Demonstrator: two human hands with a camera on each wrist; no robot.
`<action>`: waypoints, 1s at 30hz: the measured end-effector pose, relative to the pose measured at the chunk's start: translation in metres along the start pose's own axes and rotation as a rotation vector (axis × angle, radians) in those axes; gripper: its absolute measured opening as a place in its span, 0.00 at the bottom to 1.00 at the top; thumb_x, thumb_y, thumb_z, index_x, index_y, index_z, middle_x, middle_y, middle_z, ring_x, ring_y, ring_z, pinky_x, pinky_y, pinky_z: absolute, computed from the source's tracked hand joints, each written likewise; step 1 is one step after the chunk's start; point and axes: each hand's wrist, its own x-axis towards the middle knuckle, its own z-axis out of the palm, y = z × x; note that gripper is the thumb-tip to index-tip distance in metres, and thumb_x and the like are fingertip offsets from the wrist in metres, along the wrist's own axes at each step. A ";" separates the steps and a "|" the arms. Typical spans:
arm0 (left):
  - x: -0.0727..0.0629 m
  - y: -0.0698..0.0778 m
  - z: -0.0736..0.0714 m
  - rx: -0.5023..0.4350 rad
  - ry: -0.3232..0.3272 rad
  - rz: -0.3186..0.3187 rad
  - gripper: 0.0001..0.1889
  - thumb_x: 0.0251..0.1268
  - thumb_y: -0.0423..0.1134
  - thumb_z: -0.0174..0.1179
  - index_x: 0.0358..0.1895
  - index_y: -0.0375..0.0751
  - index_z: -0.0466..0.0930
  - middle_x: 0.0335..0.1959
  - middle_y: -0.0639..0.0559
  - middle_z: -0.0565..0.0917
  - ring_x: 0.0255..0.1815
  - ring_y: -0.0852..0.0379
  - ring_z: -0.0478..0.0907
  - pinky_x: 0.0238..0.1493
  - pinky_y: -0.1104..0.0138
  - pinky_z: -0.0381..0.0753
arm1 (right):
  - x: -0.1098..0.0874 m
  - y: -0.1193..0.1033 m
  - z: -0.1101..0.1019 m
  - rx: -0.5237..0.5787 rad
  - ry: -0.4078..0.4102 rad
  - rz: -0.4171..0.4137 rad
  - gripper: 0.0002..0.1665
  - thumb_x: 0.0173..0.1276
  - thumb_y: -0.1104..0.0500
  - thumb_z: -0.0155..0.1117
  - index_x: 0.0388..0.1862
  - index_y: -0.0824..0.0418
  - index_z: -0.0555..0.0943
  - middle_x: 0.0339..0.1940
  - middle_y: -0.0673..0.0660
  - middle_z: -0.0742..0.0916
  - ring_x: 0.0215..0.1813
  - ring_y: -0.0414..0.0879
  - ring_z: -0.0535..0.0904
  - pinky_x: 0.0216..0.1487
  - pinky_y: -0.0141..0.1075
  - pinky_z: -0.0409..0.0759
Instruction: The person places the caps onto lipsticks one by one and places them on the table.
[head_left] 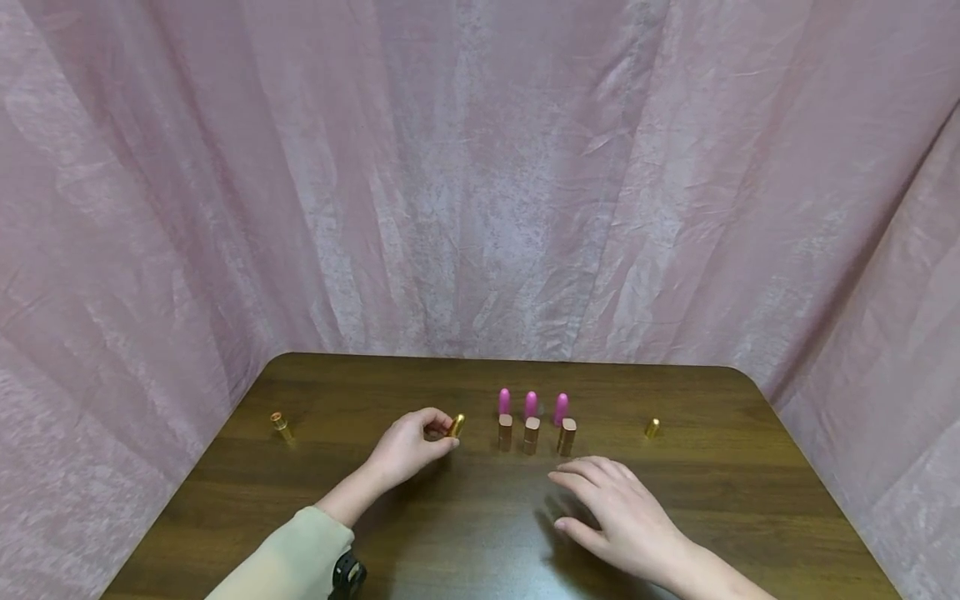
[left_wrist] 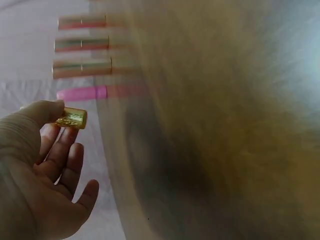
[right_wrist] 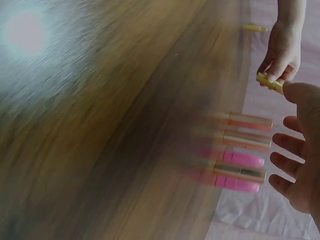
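Observation:
My left hand (head_left: 405, 444) pinches a shiny gold lipstick tube (head_left: 457, 426) between thumb and fingers, left of the middle of the table. In the left wrist view the gold lipstick tube (left_wrist: 73, 118) shows patterned sides, its near end covered by the thumb. Three rose-gold lipstick tubes (head_left: 531, 436) stand upright in a row between the hands. Directly behind them stand three pink round-topped tubes (head_left: 531, 405). My right hand (head_left: 622, 518) hovers in front of the right end of the rows, palm down, fingers spread and holding nothing.
Another gold tube (head_left: 282, 427) stands at the far left of the brown wooden table (head_left: 450, 550), and a shorter gold piece (head_left: 652, 427) with a rounded top stands on the right. Pink curtains (head_left: 510, 183) hang behind the table and along both sides.

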 end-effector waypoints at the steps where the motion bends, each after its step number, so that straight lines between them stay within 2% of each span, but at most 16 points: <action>1: 0.005 -0.001 0.001 0.006 0.011 0.002 0.09 0.61 0.43 0.74 0.41 0.53 0.84 0.38 0.63 0.83 0.44 0.60 0.81 0.49 0.57 0.80 | -0.003 0.002 -0.001 -0.017 -0.012 -0.001 0.35 0.59 0.44 0.77 0.64 0.53 0.81 0.61 0.46 0.83 0.65 0.48 0.76 0.64 0.50 0.72; 4: 0.019 -0.003 0.004 0.017 0.035 0.007 0.09 0.62 0.44 0.74 0.41 0.54 0.85 0.39 0.63 0.83 0.45 0.59 0.81 0.51 0.56 0.79 | -0.011 0.006 -0.003 -0.057 -0.046 0.003 0.39 0.60 0.41 0.76 0.68 0.53 0.79 0.68 0.49 0.80 0.70 0.52 0.73 0.70 0.50 0.65; 7: 0.031 -0.002 0.010 0.016 0.049 0.023 0.08 0.63 0.44 0.73 0.42 0.51 0.85 0.38 0.62 0.84 0.44 0.58 0.82 0.51 0.55 0.80 | -0.017 0.009 -0.005 -0.085 -0.071 -0.006 0.44 0.60 0.38 0.75 0.72 0.54 0.76 0.72 0.52 0.77 0.74 0.54 0.70 0.77 0.46 0.51; 11: 0.045 -0.001 0.019 0.011 0.054 0.026 0.10 0.63 0.43 0.72 0.45 0.46 0.86 0.39 0.60 0.86 0.45 0.57 0.83 0.51 0.55 0.80 | -0.024 0.013 -0.005 -0.117 -0.091 -0.032 0.47 0.60 0.36 0.74 0.74 0.55 0.74 0.76 0.54 0.73 0.76 0.57 0.66 0.80 0.42 0.36; 20: 0.062 -0.003 0.039 0.013 0.054 0.001 0.09 0.64 0.39 0.72 0.44 0.44 0.85 0.40 0.55 0.86 0.45 0.55 0.84 0.51 0.55 0.80 | -0.036 0.015 -0.002 -0.160 -0.152 -0.014 0.49 0.64 0.31 0.68 0.79 0.50 0.68 0.79 0.55 0.69 0.78 0.59 0.63 0.79 0.41 0.29; 21: 0.063 -0.003 0.041 0.015 0.055 0.004 0.09 0.64 0.39 0.72 0.44 0.43 0.84 0.40 0.55 0.86 0.45 0.54 0.84 0.51 0.55 0.80 | -0.037 0.016 -0.002 -0.159 -0.154 -0.011 0.49 0.64 0.31 0.68 0.79 0.51 0.68 0.79 0.56 0.69 0.78 0.59 0.63 0.79 0.40 0.29; 23: 0.064 -0.002 0.043 0.022 0.053 -0.003 0.09 0.64 0.39 0.71 0.44 0.43 0.84 0.40 0.54 0.86 0.44 0.54 0.83 0.50 0.55 0.81 | -0.039 0.016 -0.002 -0.167 -0.159 -0.006 0.49 0.64 0.31 0.68 0.79 0.50 0.68 0.79 0.56 0.69 0.78 0.59 0.63 0.80 0.44 0.35; 26: 0.063 0.000 0.045 0.030 0.044 -0.013 0.10 0.64 0.39 0.71 0.45 0.42 0.84 0.40 0.53 0.86 0.44 0.53 0.84 0.49 0.54 0.81 | -0.041 0.017 -0.001 -0.169 -0.157 -0.009 0.49 0.64 0.32 0.68 0.79 0.51 0.68 0.79 0.56 0.70 0.77 0.59 0.64 0.80 0.44 0.35; 28: 0.063 0.000 0.046 0.031 0.040 -0.024 0.10 0.65 0.39 0.71 0.46 0.41 0.84 0.40 0.52 0.87 0.44 0.52 0.84 0.49 0.54 0.81 | -0.042 0.018 -0.001 -0.173 -0.159 -0.010 0.49 0.65 0.32 0.68 0.79 0.50 0.68 0.79 0.56 0.69 0.77 0.60 0.64 0.80 0.44 0.34; 30: 0.063 -0.002 0.048 0.032 0.044 -0.026 0.10 0.65 0.39 0.71 0.46 0.41 0.84 0.40 0.52 0.86 0.44 0.52 0.83 0.49 0.54 0.81 | -0.043 0.019 -0.001 -0.172 -0.155 -0.013 0.49 0.65 0.32 0.68 0.79 0.51 0.68 0.79 0.57 0.70 0.77 0.60 0.64 0.79 0.40 0.27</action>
